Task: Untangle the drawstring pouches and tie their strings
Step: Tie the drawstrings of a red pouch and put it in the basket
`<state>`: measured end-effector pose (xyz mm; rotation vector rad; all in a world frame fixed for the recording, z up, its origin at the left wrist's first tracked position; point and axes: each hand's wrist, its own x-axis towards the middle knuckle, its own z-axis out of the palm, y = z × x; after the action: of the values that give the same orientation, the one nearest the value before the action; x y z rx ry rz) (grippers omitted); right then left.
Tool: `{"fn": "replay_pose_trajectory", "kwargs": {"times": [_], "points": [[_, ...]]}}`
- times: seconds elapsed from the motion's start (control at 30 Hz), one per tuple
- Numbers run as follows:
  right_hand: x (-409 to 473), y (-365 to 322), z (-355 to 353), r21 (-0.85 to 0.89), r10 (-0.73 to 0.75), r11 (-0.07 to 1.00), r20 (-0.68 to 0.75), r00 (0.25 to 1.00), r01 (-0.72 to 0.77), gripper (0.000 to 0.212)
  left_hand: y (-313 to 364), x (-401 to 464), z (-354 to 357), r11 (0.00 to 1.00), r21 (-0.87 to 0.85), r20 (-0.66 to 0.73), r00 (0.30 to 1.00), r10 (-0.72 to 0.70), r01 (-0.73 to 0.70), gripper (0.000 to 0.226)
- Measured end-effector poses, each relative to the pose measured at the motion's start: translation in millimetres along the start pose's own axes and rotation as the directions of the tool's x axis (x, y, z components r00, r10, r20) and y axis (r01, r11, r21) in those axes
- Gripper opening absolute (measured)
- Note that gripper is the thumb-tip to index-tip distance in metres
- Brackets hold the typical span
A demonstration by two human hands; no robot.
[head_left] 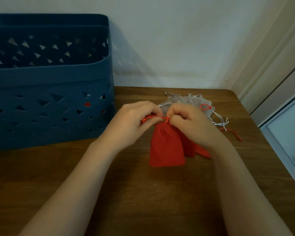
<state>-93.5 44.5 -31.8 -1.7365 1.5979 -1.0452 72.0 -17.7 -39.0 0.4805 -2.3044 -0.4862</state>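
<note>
Our left hand point(134, 120) and right hand point(191, 121) both pinch the red string point(166, 118); the red pouch point(166, 145) hangs toward six o'clock.

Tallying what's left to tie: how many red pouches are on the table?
2, maybe more: the front red pouch held at its neck, another red pouch under the right hand.

Wooden table point(143, 193) carries blue basket point(49, 108) (back left, against wall), red pouches point(167, 147) mid-table, grey pouches point(194, 102) behind, loose strings point(220, 122) right.
</note>
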Motion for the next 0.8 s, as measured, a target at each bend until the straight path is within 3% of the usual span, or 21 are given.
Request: {"fn": "replay_pose_trajectory", "kwargs": {"times": [0.07,0.13,0.2,0.23,0.3,0.37,0.43,0.6,0.8], "points": [[0,-1,1,0.202,0.096,0.975,0.007,0.995,-0.096,0.013,2,0,-1,0.999,-0.032,-0.013,1.000,-0.022,0.021,0.016],[0,-3,1,0.398,0.215,0.886,0.106,0.971,-0.239,0.013,1,0,-1,0.998,-0.053,-0.032,0.999,-0.040,0.038,0.016],[-2,-5,1,0.468,0.243,0.823,0.223,0.944,-0.322,0.014,0,0,-2,0.997,-0.055,-0.049,0.997,-0.060,0.057,0.015],[-3,-5,1,0.402,0.208,0.873,0.207,0.956,-0.277,0.013,-1,0,-2,0.996,-0.053,-0.058,0.996,-0.069,0.065,0.014],[-3,-4,-1,0.099,0.063,0.992,0.119,0.991,-0.075,0.015,-1,0,-2,0.995,-0.058,-0.072,0.994,-0.085,0.081,0.014],[-3,-4,-1,-0.190,-0.038,0.980,0.092,0.995,0.055,0.019,0,1,-2,0.993,-0.072,-0.078,0.992,-0.104,0.098,0.014],[-2,-3,-3,-0.255,-0.018,0.966,0.100,0.995,0.043,0.021,1,1,-2,0.990,-0.083,-0.066,0.991,-0.117,0.111,0.006],[-6,0,-13,0.207,0.125,0.963,0.222,0.967,-0.172,0.028,2,0,0,0.989,-0.036,-0.056,0.988,-0.144,0.142,0.008],[-11,9,-33,0.276,0.040,0.960,0.061,0.997,-0.055,0.031,-2,-1,-6,0.935,-0.069,-0.121,0.928,-0.353,0.347,0.017]]}}
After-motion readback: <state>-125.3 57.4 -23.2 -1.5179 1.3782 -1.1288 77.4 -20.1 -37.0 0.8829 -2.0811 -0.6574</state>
